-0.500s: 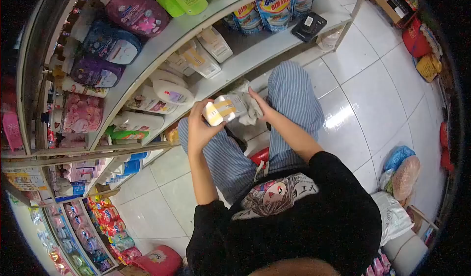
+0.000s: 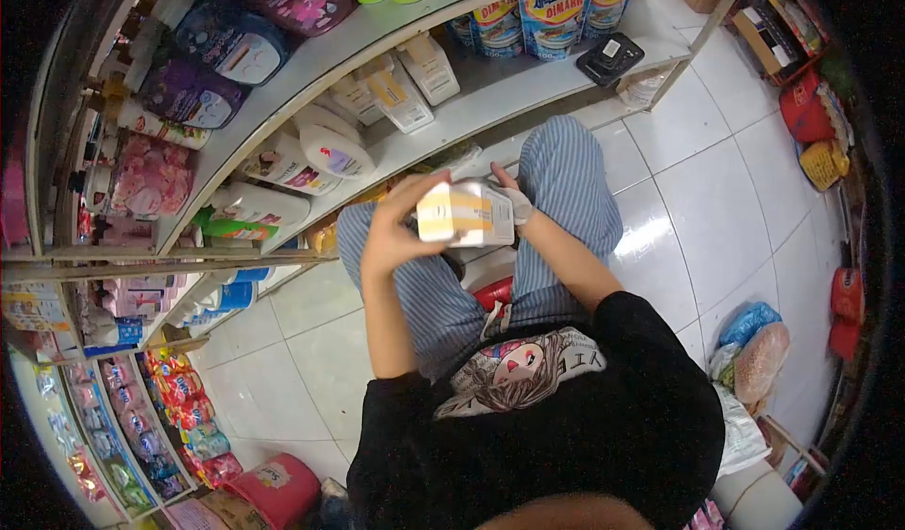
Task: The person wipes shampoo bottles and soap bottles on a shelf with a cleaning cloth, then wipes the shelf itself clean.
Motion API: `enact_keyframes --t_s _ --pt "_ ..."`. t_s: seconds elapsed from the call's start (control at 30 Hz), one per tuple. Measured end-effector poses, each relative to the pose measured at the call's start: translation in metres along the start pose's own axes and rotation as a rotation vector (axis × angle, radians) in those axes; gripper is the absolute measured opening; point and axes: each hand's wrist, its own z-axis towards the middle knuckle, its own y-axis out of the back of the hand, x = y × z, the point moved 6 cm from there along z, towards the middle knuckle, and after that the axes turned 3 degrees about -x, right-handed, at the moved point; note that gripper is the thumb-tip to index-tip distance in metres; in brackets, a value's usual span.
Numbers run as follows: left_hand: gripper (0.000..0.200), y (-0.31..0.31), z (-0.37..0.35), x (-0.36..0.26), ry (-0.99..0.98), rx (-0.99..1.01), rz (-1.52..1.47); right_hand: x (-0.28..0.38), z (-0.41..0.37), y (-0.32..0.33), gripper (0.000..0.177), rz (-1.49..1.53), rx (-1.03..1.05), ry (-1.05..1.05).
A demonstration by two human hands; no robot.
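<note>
My left hand is wrapped round a white bottle with a yellow-orange label band, tilted above my lap. Close at the bottle's right end is my right hand, with a greyish-white cloth bunched in it. Most of the cloth and some of the right fingers are hidden behind the bottle. Similar white bottles with orange labels stand on the lower shelf in front of me.
Beside those stand white lotion-like bottles. Blue pouches and a black device sit farther right on the shelf. Purple bottles fill the upper shelf. A pink tub and bagged goods rest on the tiled floor.
The bottle has turned so its label side faces up more and has moved slightly right. The cloth, plainly visible before, is now mostly behind it. The view has shifted a little.
</note>
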Motion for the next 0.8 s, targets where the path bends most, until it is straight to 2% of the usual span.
enact_keyframes --t_s 0.07,0.13,0.17,0.23,0.27,0.3,0.33,0.37,0.4,0.43,0.47,0.53,0.6,0.63,0.67,0.73,0.77,0.8 --pt "0.069 0.001 -0.001 0.035 0.025 -0.183 -0.210 0.006 0.002 0.022 0.061 0.008 -0.034 -0.010" --pt "0.071 0.004 -0.004 0.043 0.039 -0.501 -0.296 0.018 0.000 0.015 0.056 -0.049 -0.019 0.103" --pt "0.071 -0.002 -0.005 0.052 0.036 -0.505 -0.302 0.026 -0.001 0.025 0.054 -0.114 -0.110 0.209" --pt "0.063 -0.009 -0.027 0.095 0.357 -0.799 -0.539 0.027 -0.002 0.025 0.053 -0.103 -0.143 0.225" --pt "0.048 -0.025 -0.031 0.104 0.365 -0.805 -0.742 0.025 -0.002 0.025 0.051 -0.085 -0.169 0.243" --pt "0.047 -0.041 -0.038 0.124 0.454 -0.808 -0.839 0.029 -0.005 0.022 0.043 -0.312 -0.292 0.387" --pt "0.046 -0.056 -0.043 0.138 0.543 -0.807 -0.936 0.028 -0.002 0.020 0.043 -0.314 -0.296 0.382" --pt "0.047 -0.060 -0.045 0.150 0.536 -0.930 -0.857 0.037 -0.006 0.018 0.038 -0.649 -0.429 0.505" --pt "0.047 -0.058 -0.046 0.159 0.542 -0.939 -0.863 0.042 -0.011 0.012 0.034 -0.991 -0.557 0.617" --pt "0.050 -0.056 -0.047 0.169 0.558 -0.915 -1.025 0.035 -0.016 -0.005 0.032 -1.157 -0.613 0.614" --pt "0.054 -0.054 -0.047 0.178 0.565 -0.889 -1.189 0.031 -0.016 -0.001 0.032 -1.325 -0.632 0.701" --pt "0.055 -0.048 -0.046 0.184 0.578 -0.894 -1.171 0.008 -0.010 -0.045 0.027 -2.106 -0.287 0.845" --pt "0.058 -0.050 -0.051 0.183 0.569 -0.830 -1.300 -0.012 -0.017 -0.054 0.025 -2.064 -0.281 0.831" --pt "0.061 -0.053 -0.051 0.181 0.615 -0.841 -1.283 -0.022 -0.022 -0.075 0.024 -2.285 -0.205 0.910" --pt "0.063 -0.055 -0.049 0.185 0.568 -0.800 -1.274 -0.031 -0.024 -0.095 0.024 -2.510 -0.108 0.998" --pt "0.065 -0.056 -0.047 0.185 0.464 -0.714 -1.313 -0.047 -0.024 -0.113 0.026 -2.601 -0.069 0.893" --pt "0.065 -0.055 -0.052 0.185 0.464 -0.720 -1.326 -0.059 -0.020 -0.121 0.028 -2.695 -0.028 0.767" --pt "0.066 -0.054 -0.053 0.180 0.452 -0.632 -1.370 -0.070 -0.015 -0.124 0.029 -2.784 0.019 0.632"
